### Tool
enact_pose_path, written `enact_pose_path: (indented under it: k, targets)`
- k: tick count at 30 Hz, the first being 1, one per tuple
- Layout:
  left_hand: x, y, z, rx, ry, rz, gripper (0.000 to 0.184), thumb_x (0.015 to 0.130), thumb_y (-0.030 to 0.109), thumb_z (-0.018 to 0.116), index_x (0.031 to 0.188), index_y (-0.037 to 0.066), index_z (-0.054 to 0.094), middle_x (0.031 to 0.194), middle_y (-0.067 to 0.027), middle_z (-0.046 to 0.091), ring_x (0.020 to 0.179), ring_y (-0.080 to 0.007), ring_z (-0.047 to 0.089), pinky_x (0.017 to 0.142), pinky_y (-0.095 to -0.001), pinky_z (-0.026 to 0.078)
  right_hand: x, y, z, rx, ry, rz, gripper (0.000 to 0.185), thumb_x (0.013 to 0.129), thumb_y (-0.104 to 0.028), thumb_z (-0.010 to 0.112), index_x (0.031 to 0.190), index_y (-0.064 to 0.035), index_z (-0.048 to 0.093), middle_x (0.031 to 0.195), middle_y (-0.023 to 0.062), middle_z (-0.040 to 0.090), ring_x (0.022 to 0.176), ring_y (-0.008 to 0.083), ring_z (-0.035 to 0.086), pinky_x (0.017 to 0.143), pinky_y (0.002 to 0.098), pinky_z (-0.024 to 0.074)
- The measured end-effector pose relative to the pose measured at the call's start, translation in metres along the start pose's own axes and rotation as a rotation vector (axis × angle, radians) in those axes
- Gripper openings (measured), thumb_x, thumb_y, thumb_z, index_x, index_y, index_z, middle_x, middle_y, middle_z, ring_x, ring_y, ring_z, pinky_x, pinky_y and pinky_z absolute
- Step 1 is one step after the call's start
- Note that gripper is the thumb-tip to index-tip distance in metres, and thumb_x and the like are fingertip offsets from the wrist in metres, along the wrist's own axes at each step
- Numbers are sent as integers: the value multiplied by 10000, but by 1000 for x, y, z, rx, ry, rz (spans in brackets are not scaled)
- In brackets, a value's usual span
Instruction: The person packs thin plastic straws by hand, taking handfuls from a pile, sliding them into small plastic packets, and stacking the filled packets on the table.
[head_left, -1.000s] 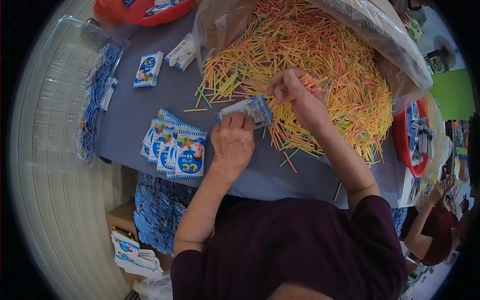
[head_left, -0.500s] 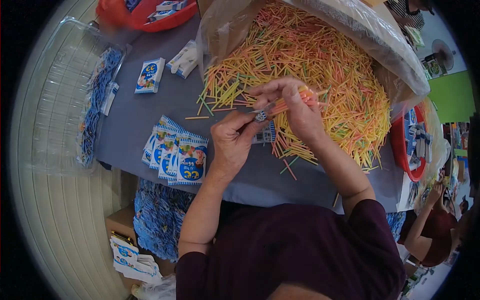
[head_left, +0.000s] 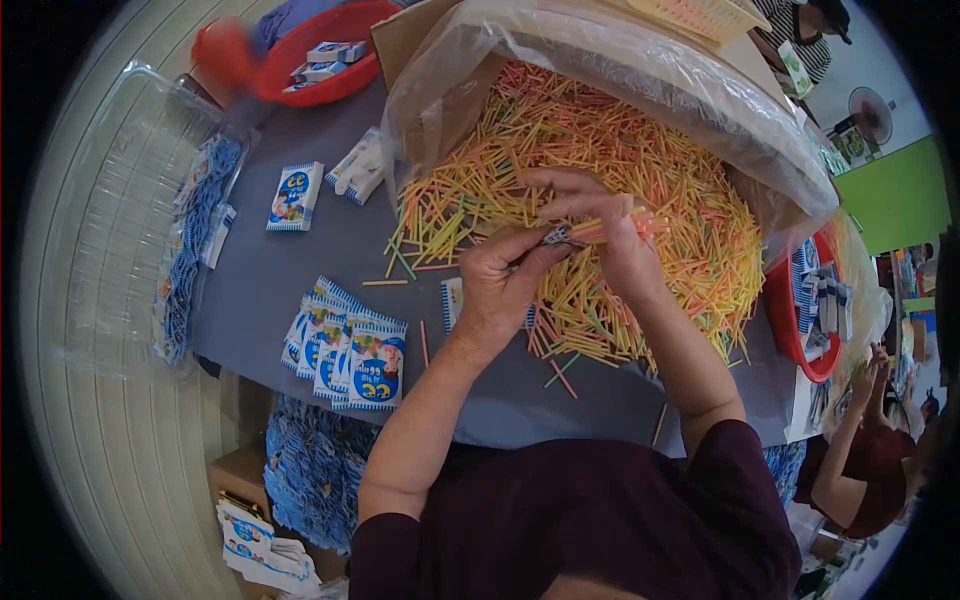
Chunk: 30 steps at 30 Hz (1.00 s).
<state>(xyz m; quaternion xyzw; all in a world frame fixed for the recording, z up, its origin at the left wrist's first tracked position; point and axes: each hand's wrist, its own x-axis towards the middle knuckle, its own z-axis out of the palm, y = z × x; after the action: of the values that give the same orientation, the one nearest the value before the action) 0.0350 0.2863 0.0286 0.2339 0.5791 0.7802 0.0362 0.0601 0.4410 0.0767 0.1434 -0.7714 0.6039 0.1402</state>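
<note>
My left hand (head_left: 500,290) is closed, thumb and fingers pinching a small blue-and-white packet (head_left: 557,236), mostly hidden by the fingers. A bundle of orange and yellow sticks (head_left: 592,232) runs from the packet's mouth towards my right hand (head_left: 628,255). My right thumb lies against the sticks, with its fingers stretched out behind them. Both hands are above the near side of a large heap of coloured sticks (head_left: 640,130). Another packet (head_left: 452,302) lies on the table, partly hidden beneath my left hand. Several flat packets (head_left: 376,372) overlap to the left.
A plastic-lined box (head_left: 430,95) holds the heap. Filled packets (head_left: 295,197) lie left of it. Red basins (head_left: 325,85) (head_left: 822,366) hold packets at both sides. A clear tray (head_left: 110,240) with strips of packets is at far left. Another person (head_left: 855,470) is at right.
My hands have shifted right, keeping the sticks and packet together. The packet on the table now shows left of my left wrist. The whole view has shifted slightly.
</note>
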Motion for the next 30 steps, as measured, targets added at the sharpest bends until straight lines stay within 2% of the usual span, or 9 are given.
enact_pose_path:
  k: [5, 11, 14, 17, 19, 22, 26, 29, 30]
  targets:
    - [13, -3, 4, 97, -87, 63, 126, 841, 31, 735, 963, -1, 743, 787, -81, 686, 710, -145, 629, 653, -274, 479, 0, -2, -16, -148, 33, -98, 746, 1029, -595, 204, 1050, -19, 677, 1261, 199, 625, 1250, 312, 534, 1053, 463, 397]
    - [24, -20, 8, 179, -82, 110, 133, 848, 25, 730, 975, -13, 731, 790, -81, 681, 721, -145, 632, 666, -270, 488, 2, 21, -16, 195, 67, 177, 754, 1019, -616, 220, 1101, -11, 663, 1235, 193, 639, 1249, 324, 531, 1057, 476, 404]
    - [28, -26, 9, 94, -77, 41, 158, 855, 1, 715, 1012, -19, 722, 818, -79, 691, 755, -120, 635, 684, -263, 499, 5, 29, -22, 243, 68, 125, 674, 1035, -559, 288, 1128, -4, 659, 1250, 197, 629, 1247, 310, 533, 1053, 462, 409]
    - [35, -28, 11, 27, -80, 17, 174, 866, -18, 698, 1038, -16, 718, 856, -71, 703, 786, -100, 636, 706, -246, 510, 12, 19, -22, 45, 19, 83, 590, 1028, -510, 387, 1232, -6, 618, 1267, 185, 615, 1229, 283, 541, 1040, 431, 419]
    - [41, -29, 13, -16, -84, 6, 179, 869, -23, 695, 1046, -15, 719, 865, -67, 705, 788, -95, 636, 711, -242, 514, 25, 19, -17, 201, 104, 165, 577, 1005, -482, 463, 1342, -21, 550, 1272, 150, 613, 1202, 255, 549, 1025, 405, 426]
    - [52, -36, 12, -82, -89, -39, 191, 878, -24, 689, 1066, -14, 719, 896, -58, 712, 806, -88, 641, 731, -233, 522, 45, 20, -22, 218, 122, 233, 629, 991, -506, 475, 1405, -33, 494, 1264, 130, 617, 1182, 244, 554, 1017, 396, 428]
    - [61, -38, 12, -228, -92, -103, 190, 911, 30, 682, 1092, -18, 716, 977, -52, 725, 862, -85, 653, 773, -221, 527, 56, 25, -19, 138, 61, 173, 608, 993, -496, 470, 1391, -39, 512, 1268, 117, 619, 1173, 236, 561, 1014, 390, 428]
    - [58, -26, 5, -303, -102, -175, 210, 949, 96, 658, 1122, -13, 707, 1018, -55, 728, 887, -86, 658, 803, -214, 523, 55, 23, -19, 116, 186, 276, 564, 1013, -464, 454, 1377, -40, 527, 1242, 98, 631, 1155, 221, 573, 1009, 382, 425]
    - [57, -22, 3, -302, -94, -175, 210, 949, 96, 658, 1122, -13, 707, 1018, -55, 728, 887, -86, 658, 803, -214, 523, 52, 25, -26, 123, 338, 218, 544, 1026, -440, 444, 1385, -38, 519, 1231, 91, 637, 1140, 211, 574, 998, 376, 428]
